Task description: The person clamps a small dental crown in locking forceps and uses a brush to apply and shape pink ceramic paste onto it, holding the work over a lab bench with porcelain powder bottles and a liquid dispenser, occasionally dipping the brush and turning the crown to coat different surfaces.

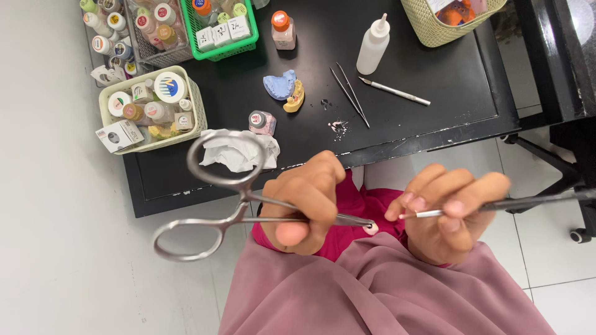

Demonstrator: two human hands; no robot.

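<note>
a: small pink-white piece (372, 227), probably a tooth crown though it's too small to be sure, sits pinched at the tip of the steel forceps (242, 205), low in the middle of the view, over the lap and off the surface (434, 80).

b: and the hands?

a: left hand (307, 201) has its fingers clenched around the forceps shaft, ring handles sticking out toward 9 o'clock. right hand (450, 214) has its fingers pinched around a thin brush (496, 205), handle running toward 3 o'clock, metal tip just beside the piece.

b: what's at 12 o'clock?

a: the black surface, with a blue and yellow dental model (284, 88), a small pink jar (262, 122), a white squeeze bottle (373, 45), tweezers (349, 94), a scalpel (393, 90), a crumpled tissue (239, 151). baskets of little jars (149, 108) toward 10 o'clock.

b: what might go wrong?

a: i'd judge the hold is the weak point. the piece is tiny and held only at the forceps tip, so a hard push from the brush could flick it out, and it would drop into the mauve cloth (385, 291) or onto the floor. both hands are unsupported in the air, so a tremor could smear whatever the brush carries.
</note>
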